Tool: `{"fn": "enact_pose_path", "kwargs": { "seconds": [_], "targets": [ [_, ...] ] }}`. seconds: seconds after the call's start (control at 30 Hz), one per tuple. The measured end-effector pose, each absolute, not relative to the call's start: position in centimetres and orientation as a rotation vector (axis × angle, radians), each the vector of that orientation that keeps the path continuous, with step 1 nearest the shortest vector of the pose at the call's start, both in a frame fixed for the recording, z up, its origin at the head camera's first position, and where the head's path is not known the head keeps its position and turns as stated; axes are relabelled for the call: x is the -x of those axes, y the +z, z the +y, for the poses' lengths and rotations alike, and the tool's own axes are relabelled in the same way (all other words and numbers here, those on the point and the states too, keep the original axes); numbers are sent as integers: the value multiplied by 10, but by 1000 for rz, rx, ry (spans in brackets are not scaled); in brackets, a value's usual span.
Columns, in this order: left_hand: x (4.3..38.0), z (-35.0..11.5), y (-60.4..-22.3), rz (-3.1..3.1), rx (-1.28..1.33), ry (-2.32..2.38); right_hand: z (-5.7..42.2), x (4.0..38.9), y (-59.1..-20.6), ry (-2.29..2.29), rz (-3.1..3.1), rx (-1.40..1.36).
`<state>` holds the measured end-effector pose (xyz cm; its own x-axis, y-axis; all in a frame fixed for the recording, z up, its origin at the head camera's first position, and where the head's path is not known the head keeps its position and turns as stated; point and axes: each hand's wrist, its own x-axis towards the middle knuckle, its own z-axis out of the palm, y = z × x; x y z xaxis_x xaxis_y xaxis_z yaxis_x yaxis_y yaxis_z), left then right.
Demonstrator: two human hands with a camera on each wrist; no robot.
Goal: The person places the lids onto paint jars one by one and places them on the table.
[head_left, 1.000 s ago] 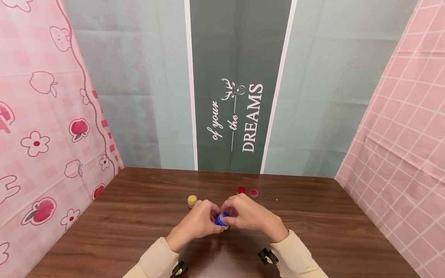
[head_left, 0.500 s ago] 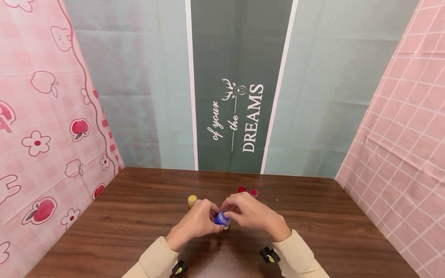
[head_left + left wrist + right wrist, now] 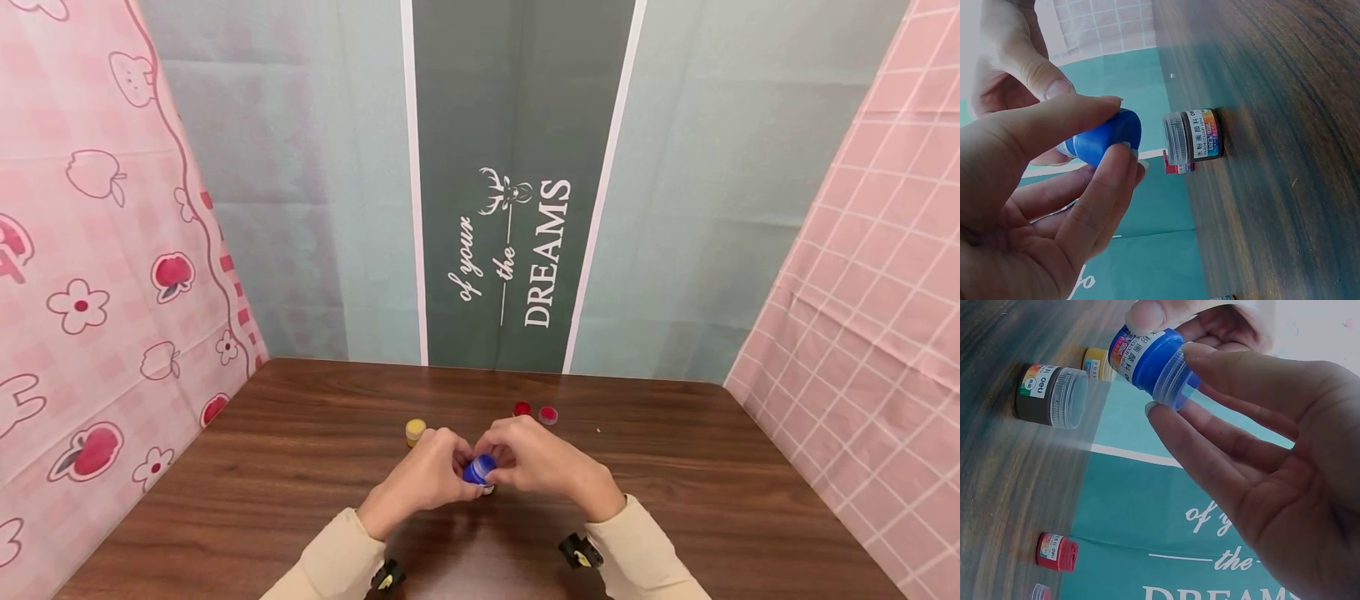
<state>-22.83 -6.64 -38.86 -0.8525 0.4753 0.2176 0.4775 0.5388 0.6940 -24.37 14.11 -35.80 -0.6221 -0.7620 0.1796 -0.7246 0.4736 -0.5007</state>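
A small blue paint jar (image 3: 474, 475) with a ribbed clear lid (image 3: 1172, 379) is held tilted above the table, near the middle. My left hand (image 3: 423, 477) grips the jar's body between thumb and fingers, with its rounded blue base (image 3: 1119, 134) showing in the left wrist view. At the lid, my right hand (image 3: 534, 458) pinches the rim with thumb and fingertips. Just below stands a dark paint jar (image 3: 1038, 397) with its clear lid on; in the head view the hands and blue jar mostly cover it.
A yellow paint jar (image 3: 415, 433) stands beyond my left hand. Behind my right hand are an uncovered red paint jar (image 3: 522, 407) and a lid with red paint inside (image 3: 548, 415). The brown wooden table (image 3: 675, 467) ends at a hanging cloth (image 3: 495, 333).
The right fingers loosened and shifted along the lid, then closed on its near edge again. My left hand and the blue jar stay nearly in place.
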Motion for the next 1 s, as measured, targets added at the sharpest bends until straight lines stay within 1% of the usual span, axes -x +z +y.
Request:
{"fn": "enact_pose_path", "kwargs": {
  "seconds": [0.37,0.63,1.0],
  "targets": [
    [228,-65,-388,-2764,848,-1239,140,244,-359,-845,2662,1267],
    [229,-64,-389,-2766,855,-1235,140,246,-361,-828,2683,1286],
    [230,-65,-391,-2765,863,-1230,140,248,-364,-808,2723,1234]
  ]
}}
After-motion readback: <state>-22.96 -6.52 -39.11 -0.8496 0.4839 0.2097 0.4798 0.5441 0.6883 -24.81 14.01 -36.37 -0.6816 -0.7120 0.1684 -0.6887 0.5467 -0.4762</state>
